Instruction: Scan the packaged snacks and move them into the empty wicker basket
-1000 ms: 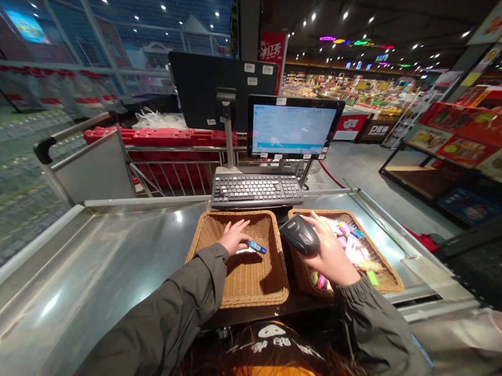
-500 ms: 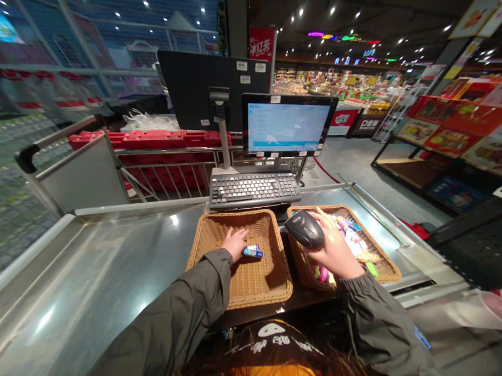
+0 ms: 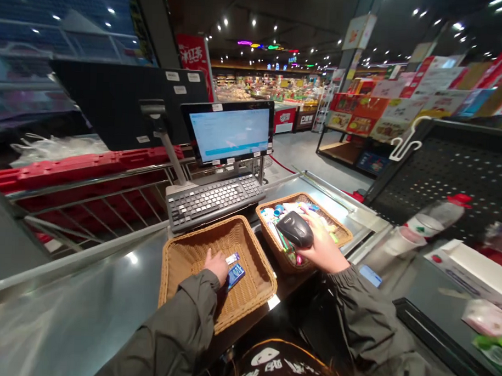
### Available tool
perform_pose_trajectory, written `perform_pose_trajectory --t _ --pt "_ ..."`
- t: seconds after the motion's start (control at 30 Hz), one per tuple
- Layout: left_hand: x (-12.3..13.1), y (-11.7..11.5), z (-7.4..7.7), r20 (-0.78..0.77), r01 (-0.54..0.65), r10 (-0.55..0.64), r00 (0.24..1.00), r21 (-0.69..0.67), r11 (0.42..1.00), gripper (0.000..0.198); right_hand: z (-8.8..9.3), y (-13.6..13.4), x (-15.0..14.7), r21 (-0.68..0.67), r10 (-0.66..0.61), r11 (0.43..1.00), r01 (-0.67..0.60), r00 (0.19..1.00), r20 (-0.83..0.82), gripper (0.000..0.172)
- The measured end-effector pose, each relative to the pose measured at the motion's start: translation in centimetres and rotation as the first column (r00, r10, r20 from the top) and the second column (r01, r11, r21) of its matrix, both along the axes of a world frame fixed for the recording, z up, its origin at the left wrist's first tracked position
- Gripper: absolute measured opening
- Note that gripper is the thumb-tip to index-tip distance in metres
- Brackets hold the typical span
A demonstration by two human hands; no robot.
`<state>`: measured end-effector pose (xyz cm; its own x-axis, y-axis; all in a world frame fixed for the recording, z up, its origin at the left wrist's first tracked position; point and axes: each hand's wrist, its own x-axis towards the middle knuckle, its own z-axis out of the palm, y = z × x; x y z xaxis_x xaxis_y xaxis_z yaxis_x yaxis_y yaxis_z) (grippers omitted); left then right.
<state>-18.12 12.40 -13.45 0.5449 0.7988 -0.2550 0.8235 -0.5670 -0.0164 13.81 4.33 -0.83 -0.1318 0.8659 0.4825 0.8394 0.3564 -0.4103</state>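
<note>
My left hand is inside the left wicker basket, low over its bottom, with fingers apart. A blue packet lies right beside it, close to the thumb side; whether they touch is unclear. Just above that packet rests a small white-and-purple pack. My right hand is wrapped round a black handheld barcode scanner, its rounded head towards the left. The scanner is over the right wicker basket, which is filled with small colourful packaged items; hand and scanner cover part of them.
A keyboard and lit monitor stand behind the baskets. Metal counter extends left. To the right are white cups, a clear bottle with red cap, a white box and a black perforated panel.
The view has turned right, bringing the cups and bottle into sight. The two packs by my left hand now lie further apart. My right hand still holds the scanner.
</note>
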Motion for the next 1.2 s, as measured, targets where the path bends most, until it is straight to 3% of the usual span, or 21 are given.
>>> perform_pose_trajectory --t 0.1,0.23,0.37,0.6,0.73,0.87,1.03,1.2 --pt "1.9 0.3 3.4 0.050 0.075 -0.076 0.996 0.009 0.997 0.026 -0.4 -0.7 2.8 -0.004 -0.094 0.996 0.093 0.995 -0.017 0.070" --pt "6.4 0.3 8.2 0.250 0.138 -0.158 0.955 0.093 0.986 0.022 -0.5 -0.5 7.0 0.013 -0.176 0.984 0.177 0.984 -0.031 0.066" --pt "12.6 -0.3 10.3 0.366 0.140 -0.200 0.909 0.185 0.973 0.031 -0.1 0.4 10.7 0.047 -0.220 0.974 0.222 0.974 -0.045 0.059" --pt "24.9 -1.3 8.6 0.457 0.034 -0.176 0.872 0.304 0.952 0.034 0.6 2.4 14.9 0.049 -0.226 0.972 0.228 0.973 -0.053 0.058" --pt "29.2 -0.8 7.6 0.436 -0.033 -0.109 0.893 0.306 0.952 0.037 0.9 3.6 16.6 0.035 -0.201 0.978 0.203 0.978 -0.053 0.061" --pt "31.0 -0.3 6.9 0.379 -0.058 -0.058 0.924 0.288 0.956 0.032 0.7 4.2 18.3 0.018 -0.178 0.984 0.179 0.982 -0.057 0.061" --pt "31.3 0.2 6.3 0.360 -0.112 -0.003 0.933 0.296 0.948 0.025 0.3 4.4 20.1 0.001 -0.141 0.990 0.142 0.988 -0.065 0.063" --pt "30.4 0.4 7.3 0.416 -0.195 0.057 0.908 0.296 0.935 0.018 0.9 4.0 21.4 -0.013 -0.137 0.991 0.136 0.988 -0.078 0.065"
